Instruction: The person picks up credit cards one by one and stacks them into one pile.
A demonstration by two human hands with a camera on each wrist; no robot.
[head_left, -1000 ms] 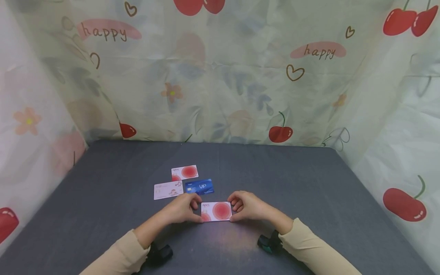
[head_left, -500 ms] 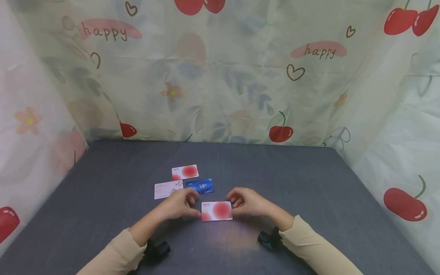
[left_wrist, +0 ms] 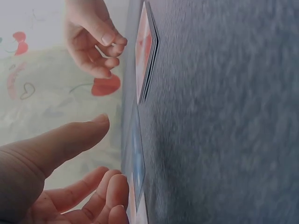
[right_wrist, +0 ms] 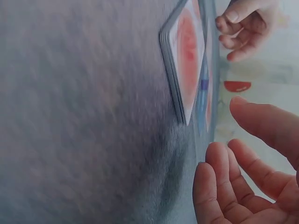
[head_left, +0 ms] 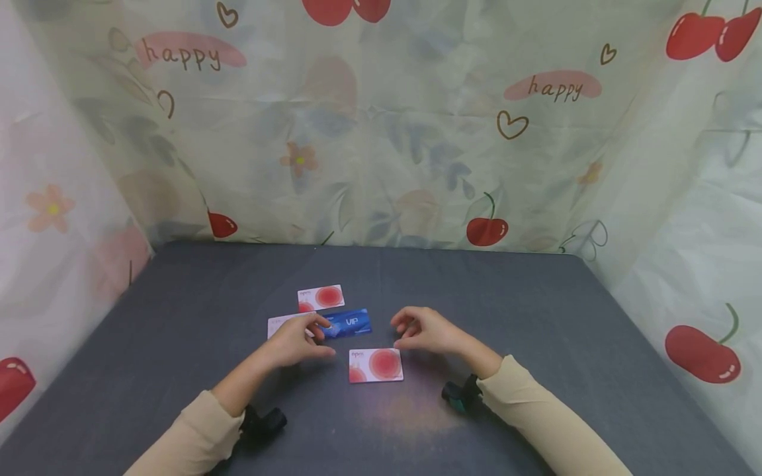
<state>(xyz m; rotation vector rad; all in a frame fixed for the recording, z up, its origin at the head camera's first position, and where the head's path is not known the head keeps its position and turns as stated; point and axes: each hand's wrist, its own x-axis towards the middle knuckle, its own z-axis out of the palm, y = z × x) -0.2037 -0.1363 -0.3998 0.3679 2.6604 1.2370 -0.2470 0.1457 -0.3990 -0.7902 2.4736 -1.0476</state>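
Card stack with red circles [head_left: 376, 365] flat on dark table [head_left: 536, 297]. Left hand [head_left: 296, 342] left of stack, fingers parted wide from thumb. Right hand [head_left: 431, 332] above stack's far right, thumb clear of loosely bent fingers. Blue VIP card [head_left: 352, 322] just beyond stack.

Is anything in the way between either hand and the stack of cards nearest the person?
Nothing visible is. Only open space separates the left hand and the right hand from the stack of cards; the blue card lies flat beyond it.
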